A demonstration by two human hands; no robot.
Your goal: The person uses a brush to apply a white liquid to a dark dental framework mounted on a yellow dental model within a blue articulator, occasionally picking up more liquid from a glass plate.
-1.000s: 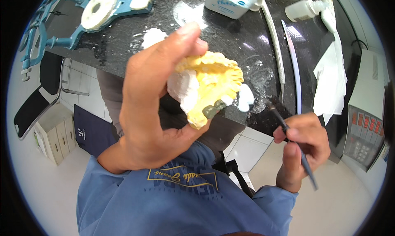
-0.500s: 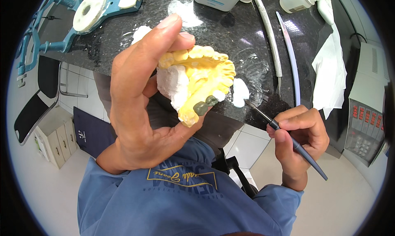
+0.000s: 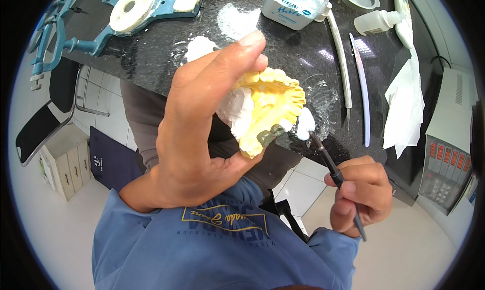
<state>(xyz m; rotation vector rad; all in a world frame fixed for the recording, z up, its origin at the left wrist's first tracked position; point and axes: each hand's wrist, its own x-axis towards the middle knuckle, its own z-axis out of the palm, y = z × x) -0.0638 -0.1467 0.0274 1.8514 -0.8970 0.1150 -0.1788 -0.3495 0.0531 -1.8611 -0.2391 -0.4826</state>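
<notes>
Thumb and fingers of my left hand [image 3: 197,113] grip a yellow dental cast [image 3: 278,100] with a white plaster base [image 3: 236,108]. Two dark green-grey tooth pieces [image 3: 270,135] sit along its near edge, with a small white piece beside them. In my right hand [image 3: 361,191] is a slim dark brush [image 3: 333,171], pinched between thumb and fingers. Its tip meets the near end of a white paste blob [image 3: 305,122], just right of the cast; whether the blob rests on the counter, I cannot tell.
A blue dental articulator [image 3: 101,39] stands at the far left. Beyond the cast are a tub of white powder [image 3: 295,8] and white powder patches [image 3: 237,21]. A metal carving tool [image 3: 339,57], a pale plastic stick [image 3: 359,87], a small bottle [image 3: 376,23] and tissue [image 3: 404,103] lie at right.
My left hand and the cast have shifted right and slightly nearer in the view. The brush has turned steeper, its tip still at the white paste. The counter scene has slid a little downward.
</notes>
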